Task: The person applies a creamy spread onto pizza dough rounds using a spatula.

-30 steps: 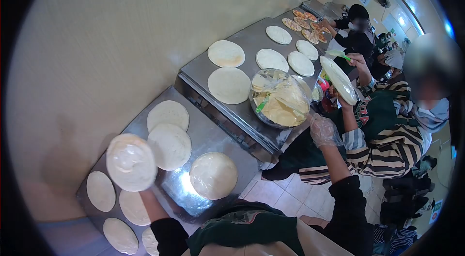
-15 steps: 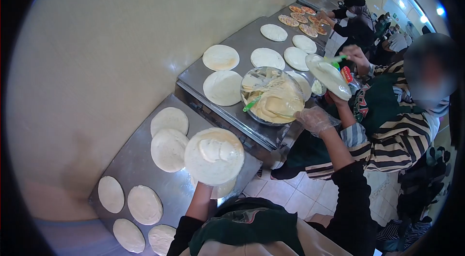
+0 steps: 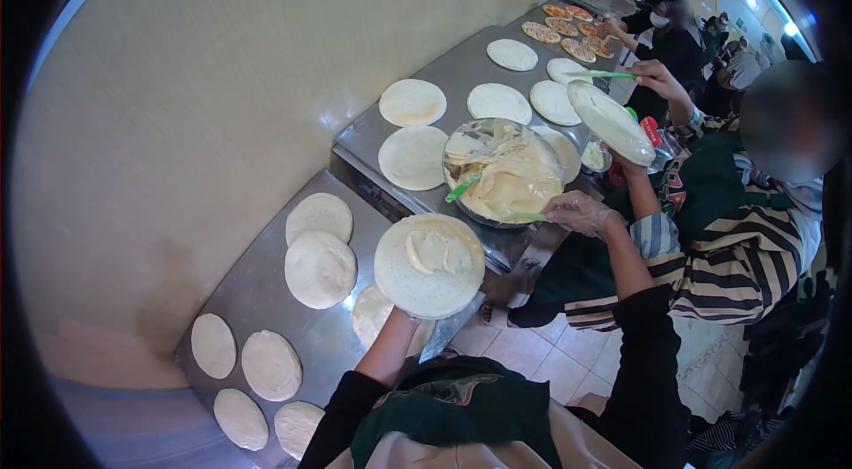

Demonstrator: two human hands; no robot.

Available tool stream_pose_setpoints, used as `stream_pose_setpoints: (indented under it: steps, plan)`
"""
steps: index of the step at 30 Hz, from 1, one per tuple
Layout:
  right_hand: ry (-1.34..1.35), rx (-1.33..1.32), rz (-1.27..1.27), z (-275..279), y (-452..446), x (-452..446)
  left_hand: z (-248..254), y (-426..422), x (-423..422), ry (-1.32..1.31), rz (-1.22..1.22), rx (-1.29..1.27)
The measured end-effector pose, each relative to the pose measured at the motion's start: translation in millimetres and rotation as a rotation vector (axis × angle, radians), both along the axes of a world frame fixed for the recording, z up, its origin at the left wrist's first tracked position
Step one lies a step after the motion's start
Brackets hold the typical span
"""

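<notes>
My left hand (image 3: 404,320) is mostly hidden under a round flat dough base (image 3: 429,281), which it holds up level. A dollop of pale cream lies on top of that base. My gloved right hand (image 3: 577,212) grips a green-handled spatula (image 3: 527,217) at the near right rim of a large metal bowl (image 3: 470,127). The spatula's tip is in or over the pale cream (image 3: 510,176) that fills the bowl. A second green handle (image 3: 463,188) rests on the bowl's left side.
Several dough bases (image 3: 320,269) lie on the near metal table (image 3: 257,291). More bases and topped ones cover the far metal table (image 3: 355,136). At right, a co-worker in striped sleeves (image 3: 728,265) holds a base and spatula. Another person (image 3: 666,34) stands beyond.
The base in my left hand has moved right, towards the bowl. My right hand has moved slightly down and left, and the spatula now shows at the bowl's rim. The co-worker's base has shifted.
</notes>
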State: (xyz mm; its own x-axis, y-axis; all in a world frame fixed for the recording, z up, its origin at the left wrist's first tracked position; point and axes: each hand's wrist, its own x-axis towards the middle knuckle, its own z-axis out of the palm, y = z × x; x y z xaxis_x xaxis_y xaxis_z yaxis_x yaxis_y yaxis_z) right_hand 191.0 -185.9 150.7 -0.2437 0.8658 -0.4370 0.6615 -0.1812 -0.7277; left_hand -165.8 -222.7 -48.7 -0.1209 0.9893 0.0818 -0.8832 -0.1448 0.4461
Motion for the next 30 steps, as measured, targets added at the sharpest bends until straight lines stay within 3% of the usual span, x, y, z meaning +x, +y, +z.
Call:
stream_pose_setpoints:
  steps: [4, 11, 21, 28, 30]
  plan:
    - [0.309, -0.117, -0.121, -18.4, -8.5, 13.6, -3.5, -10.6, 6.2, -0.056, -0.087, 0.037]
    - [0.265, -0.196, -0.242, -2.9, -38.5, 7.6, -12.4, -29.6, -1.5, -0.148, -0.212, 0.087]
    - [0.876, -0.175, -0.511, -56.2, -75.2, 8.1, -16.8, -43.9, 1.5, -0.291, -0.373, 0.185]
    - [0.873, -0.008, -0.518, -17.3, -86.1, -3.4, 11.9, 0.6, 22.2, -0.382, -0.508, 0.282]
    - [0.759, 0.084, -0.489, 5.3, -92.9, -18.8, 27.6, 22.0, 32.6, -0.401, -0.535, 0.316]
